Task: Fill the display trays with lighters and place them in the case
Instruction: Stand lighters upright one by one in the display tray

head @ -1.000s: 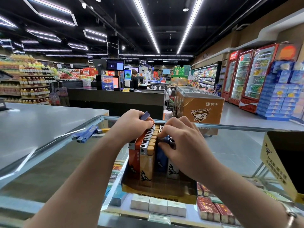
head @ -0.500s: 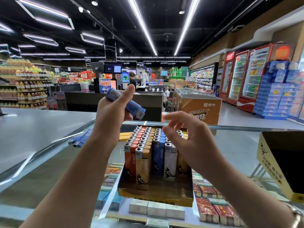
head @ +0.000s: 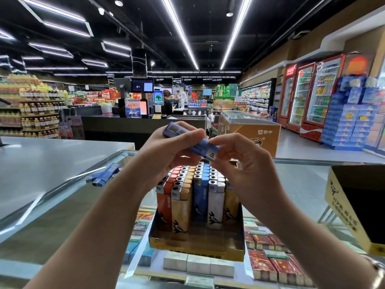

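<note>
A yellow cardboard display tray [head: 195, 250] stands on the glass case top [head: 300, 184], packed with several upright lighters [head: 200, 197] in orange, tan, blue and white. Above the tray, my left hand [head: 164, 155] grips a blue lighter [head: 198, 146] held nearly level. My right hand [head: 241, 161] pinches the metal end of that same lighter with thumb and fingertips. Three more blue lighters [head: 104, 175] lie loose on the glass at the left.
A second yellow cardboard box [head: 350, 207] sits on the glass at the right edge. Cigarette packs [head: 268, 259] fill the shelf under the glass. A grey counter [head: 41, 163] adjoins at the left. Beyond are a checkout desk [head: 133, 126] and a chest freezer [head: 250, 130].
My left hand lifted a blue lighter out of the tray and raised it. My right hand left the lighter tops and rose to pinch the lighter's metal end.
</note>
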